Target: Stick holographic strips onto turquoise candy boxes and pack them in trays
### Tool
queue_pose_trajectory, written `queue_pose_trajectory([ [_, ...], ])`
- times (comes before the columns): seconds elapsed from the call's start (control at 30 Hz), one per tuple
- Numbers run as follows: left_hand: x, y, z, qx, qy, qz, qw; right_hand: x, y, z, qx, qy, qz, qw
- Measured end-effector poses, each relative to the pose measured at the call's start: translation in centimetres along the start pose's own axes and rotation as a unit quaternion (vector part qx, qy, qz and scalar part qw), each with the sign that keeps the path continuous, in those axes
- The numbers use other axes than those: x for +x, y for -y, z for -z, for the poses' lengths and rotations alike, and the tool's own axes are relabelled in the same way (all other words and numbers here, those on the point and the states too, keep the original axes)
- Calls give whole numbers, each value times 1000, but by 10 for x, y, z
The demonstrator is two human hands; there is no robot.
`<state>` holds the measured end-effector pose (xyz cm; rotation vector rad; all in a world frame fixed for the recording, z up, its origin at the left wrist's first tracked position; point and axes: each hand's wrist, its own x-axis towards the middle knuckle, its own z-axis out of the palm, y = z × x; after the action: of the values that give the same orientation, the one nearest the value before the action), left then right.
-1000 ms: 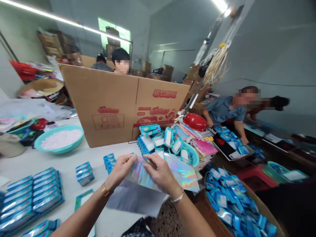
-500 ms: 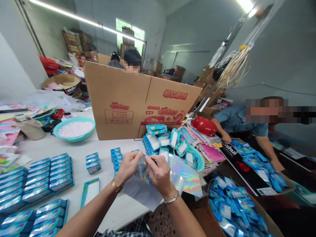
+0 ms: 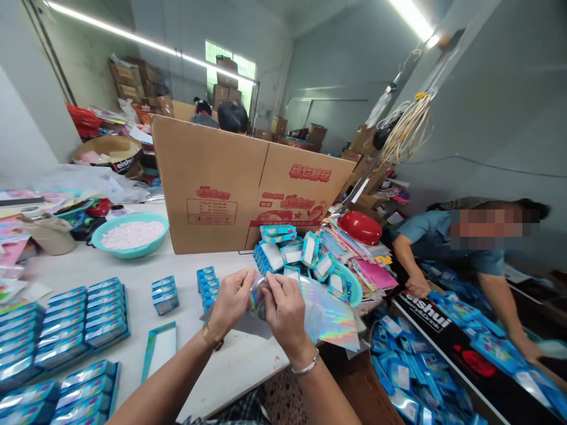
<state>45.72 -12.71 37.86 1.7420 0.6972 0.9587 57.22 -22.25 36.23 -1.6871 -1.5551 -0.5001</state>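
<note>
My left hand (image 3: 232, 300) and my right hand (image 3: 284, 304) meet above the table's front edge, both with fingers pinched. Between them they grip a shiny holographic sheet (image 3: 257, 300), bent where the fingers hold it. Its greyish underside shows beneath my hands. Another rainbow-sheened holographic sheet (image 3: 339, 321) lies to the right of my right hand. Just beyond my left hand stand small blue boxes (image 3: 207, 286) in a stack. Farther left are a small group of blue boxes (image 3: 165, 295) and an open blue tray (image 3: 160, 352) with a white inside.
Rows of blue boxes (image 3: 104, 316) fill the table's left. A turquoise basin (image 3: 133, 252) holds small pale pieces. Upright cardboard (image 3: 212, 159) blocks the back. Blue packages lie piled behind my hands, near a red bowl (image 3: 361, 229). At right, a co-worker's hand (image 3: 417, 286) touches a black carton (image 3: 425, 313).
The sheet between my hands has been drawn up and bent more, so less of it hangs below. The co-worker at right has leaned lower, and the black carton has shifted nearer.
</note>
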Motion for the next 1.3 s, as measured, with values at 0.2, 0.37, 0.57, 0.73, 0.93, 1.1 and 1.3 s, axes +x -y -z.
queue_pose_trajectory([
  [0.2,2,5,4,-34,-2,4,999,-6,-4,1,8,-26,72,997],
  [0.37,2,0,4,-25,-13,-1,1000,-6,-2,5,46,-35,69,996],
  [0.57,-3,-19,7,36,-35,-32,998,0,-4,11,-8,-35,57,998],
  [0.73,-3,-24,7,65,-26,-44,997,0,-7,18,-64,-30,104,992],
  [0.93,2,-24,10,64,-17,-44,997,6,-3,19,-87,-7,90,992],
  [1.1,6,-27,11,45,-8,-40,998,9,-2,22,-85,-3,102,991],
  [1.3,8,-26,8,38,-23,-41,998,13,-3,18,-30,-30,75,996],
])
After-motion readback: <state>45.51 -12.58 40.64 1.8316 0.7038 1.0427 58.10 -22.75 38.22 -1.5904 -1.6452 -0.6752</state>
